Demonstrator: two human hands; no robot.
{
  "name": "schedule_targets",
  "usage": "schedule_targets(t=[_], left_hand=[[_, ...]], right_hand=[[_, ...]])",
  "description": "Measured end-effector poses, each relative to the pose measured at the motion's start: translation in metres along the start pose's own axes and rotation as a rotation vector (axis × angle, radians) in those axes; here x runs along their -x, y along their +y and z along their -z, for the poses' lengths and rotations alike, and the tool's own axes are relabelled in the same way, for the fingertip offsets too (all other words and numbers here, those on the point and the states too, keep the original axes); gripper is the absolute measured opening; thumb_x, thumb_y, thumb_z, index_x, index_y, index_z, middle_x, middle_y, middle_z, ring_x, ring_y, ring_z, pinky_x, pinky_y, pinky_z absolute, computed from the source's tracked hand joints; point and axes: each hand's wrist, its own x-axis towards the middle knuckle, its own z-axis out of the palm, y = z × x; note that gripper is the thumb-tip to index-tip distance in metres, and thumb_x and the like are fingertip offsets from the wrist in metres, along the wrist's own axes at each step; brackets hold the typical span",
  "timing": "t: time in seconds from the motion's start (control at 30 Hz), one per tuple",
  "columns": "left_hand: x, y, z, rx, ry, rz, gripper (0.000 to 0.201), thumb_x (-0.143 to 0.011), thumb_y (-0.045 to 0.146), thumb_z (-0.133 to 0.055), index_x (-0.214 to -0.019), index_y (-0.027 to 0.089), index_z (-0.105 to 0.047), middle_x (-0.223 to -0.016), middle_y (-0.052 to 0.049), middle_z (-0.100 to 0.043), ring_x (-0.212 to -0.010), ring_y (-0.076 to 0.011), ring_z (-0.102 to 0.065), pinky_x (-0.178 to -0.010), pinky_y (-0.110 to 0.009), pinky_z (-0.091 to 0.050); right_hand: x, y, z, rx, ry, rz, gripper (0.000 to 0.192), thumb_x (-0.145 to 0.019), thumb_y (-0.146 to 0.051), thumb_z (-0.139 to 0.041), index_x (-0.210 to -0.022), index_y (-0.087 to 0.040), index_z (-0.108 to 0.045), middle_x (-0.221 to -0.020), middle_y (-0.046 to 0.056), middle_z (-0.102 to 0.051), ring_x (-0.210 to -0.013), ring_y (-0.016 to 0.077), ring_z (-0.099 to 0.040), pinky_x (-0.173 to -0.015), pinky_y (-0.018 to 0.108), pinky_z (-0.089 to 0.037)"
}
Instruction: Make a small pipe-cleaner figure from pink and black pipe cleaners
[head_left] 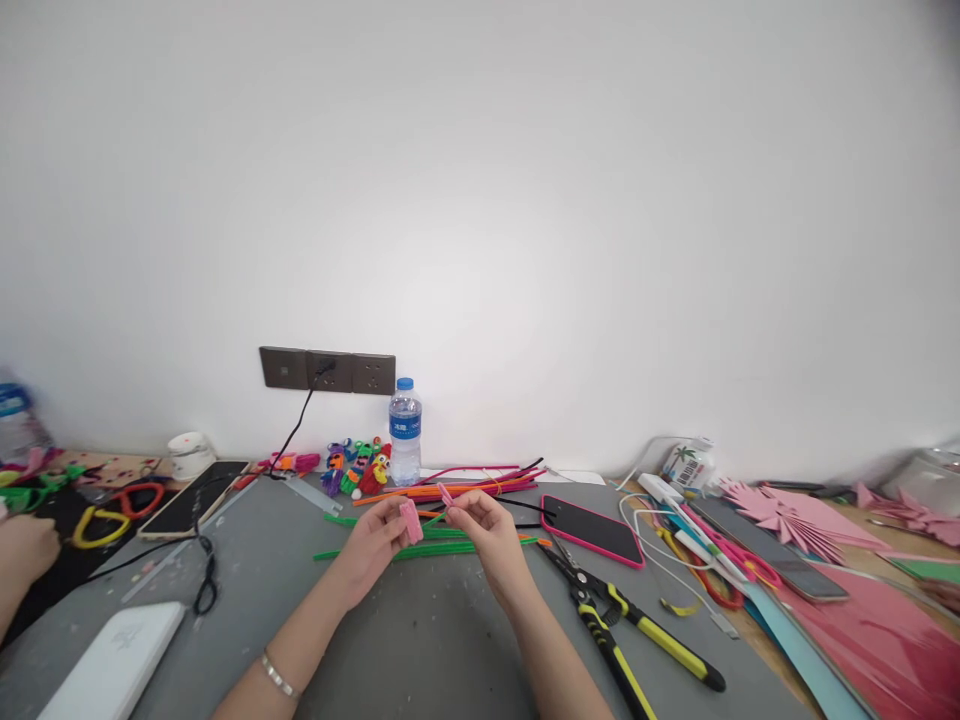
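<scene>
Bare forearms, silver bracelet (278, 677) on left wrist

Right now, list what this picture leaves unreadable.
Head view only:
- Pink piece: its lower part is covered by the left hand.
- Water bottle label: too small to read.
- Pliers: one handle cut by the bottom edge.
- Another person's hand: cut by the left edge.

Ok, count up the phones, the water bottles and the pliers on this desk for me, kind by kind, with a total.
Phones: 3 (pink-cased phone, gold phone, grey phone)
Water bottles: 1 (water bottle)
Pliers: 1 (yellow-handled pliers)
Total: 5
</scene>
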Motion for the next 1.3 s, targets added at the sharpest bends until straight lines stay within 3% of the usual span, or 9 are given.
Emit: schedule_targets(t=[0.13,0.3,0.5,0.67,0.77,0.9,1.0,1.17,1.3], left_hand=[[0.0,-0.001,0.0,-0.014,-0.006,-0.008,0.031,-0.061,0.031,-0.086,-0.085,0.016,-0.072,-0.067,0.001,-0.058,-0.06,-0.0102,-0.05,-0.065,-0.026,-0.041],[-0.001,-0.001,0.001,-0.037,0.008,-0.026,0.033,-0.061,0.031,-0.086,-0.088,0.017,-0.073,-0.069,0.0,-0.061,-0.061,-0.0112,-0.05,-0.066,-0.027,-0.041],[-0.002,-0.002,0.003,-0.046,0.013,-0.041,0.032,-0.062,0.03,-0.085,-0.089,0.017,-0.074,-0.069,-0.001,-0.063,-0.061,-0.0123,-0.051,-0.064,-0.027,-0.04],[-0.001,-0.003,0.002,-0.062,0.01,-0.054,0.032,-0.064,0.029,-0.084,-0.09,0.016,-0.073,-0.069,-0.002,-0.064,-0.061,-0.013,-0.052,-0.064,-0.027,-0.04],[-0.001,-0.003,0.001,-0.089,0.001,-0.058,0.029,-0.066,0.03,-0.082,-0.09,0.017,-0.071,-0.07,-0.002,-0.064,-0.061,-0.0132,-0.052,-0.063,-0.027,-0.041],[-0.001,-0.003,0.001,-0.139,-0.016,-0.064,0.026,-0.068,0.031,-0.08,-0.088,0.016,-0.071,-0.069,-0.002,-0.063,-0.063,-0.0134,-0.052,-0.063,-0.026,-0.04],[-0.001,-0.004,0.002,-0.157,-0.024,-0.075,0.023,-0.07,0.029,-0.079,-0.087,0.016,-0.071,-0.068,-0.002,-0.063,-0.061,-0.013,-0.051,-0.062,-0.025,-0.039],[-0.001,-0.004,0.002,-0.135,-0.027,-0.082,0.023,-0.07,0.028,-0.079,-0.088,0.016,-0.071,-0.069,-0.003,-0.064,-0.062,-0.0132,-0.052,-0.062,-0.026,-0.038],[-0.001,-0.004,0.003,-0.134,-0.037,-0.078,0.021,-0.072,0.028,-0.078,-0.088,0.017,-0.071,-0.071,-0.003,-0.066,-0.063,-0.0135,-0.054,-0.064,-0.026,-0.039]], right_hand=[[0.0,0.004,-0.001,-0.054,0.041,-0.024,0.032,-0.066,-0.044,-0.078,-0.07,-0.019,-0.059,-0.065,0.0,-0.063,-0.064,0.0163,-0.06,-0.068,0.031,-0.049],[0.001,0.006,-0.003,-0.05,0.052,-0.064,0.036,-0.063,-0.042,-0.081,-0.085,-0.018,-0.067,-0.071,0.002,-0.068,-0.068,0.0185,-0.063,-0.07,0.032,-0.05],[0.003,0.004,-0.003,-0.014,0.009,-0.053,0.027,-0.067,-0.042,-0.078,-0.075,-0.017,-0.069,-0.072,0.003,-0.067,-0.071,0.0186,-0.062,-0.069,0.03,-0.048],[0.005,-0.002,-0.006,-0.003,0.004,-0.016,0.028,-0.068,-0.044,-0.076,-0.073,-0.019,-0.066,-0.08,0.005,-0.068,-0.088,0.0263,-0.066,-0.076,0.034,-0.048],[0.005,-0.002,-0.008,0.058,0.002,0.03,0.027,-0.07,-0.044,-0.074,-0.073,-0.019,-0.065,-0.078,0.005,-0.067,-0.079,0.0232,-0.064,-0.074,0.033,-0.047],[0.004,0.003,-0.008,0.261,0.075,0.11,0.023,-0.072,-0.04,-0.07,-0.071,-0.017,-0.065,-0.066,0.001,-0.057,-0.061,0.0149,-0.048,-0.058,0.027,-0.039],[0.003,0.006,-0.008,0.254,0.083,0.102,0.028,-0.071,-0.044,-0.07,-0.069,-0.018,-0.063,-0.058,-0.003,-0.047,-0.055,0.0124,-0.04,-0.053,0.025,-0.035],[-0.001,0.005,-0.002,0.186,0.079,0.069,0.038,-0.068,-0.055,-0.07,-0.068,-0.018,-0.059,-0.055,-0.004,-0.044,-0.052,0.0118,-0.039,-0.055,0.027,-0.039],[-0.003,0.004,0.004,0.207,0.109,0.076,0.04,-0.066,-0.056,-0.071,-0.071,-0.018,-0.06,-0.062,0.0,-0.053,-0.055,0.0132,-0.043,-0.053,0.026,-0.036]])
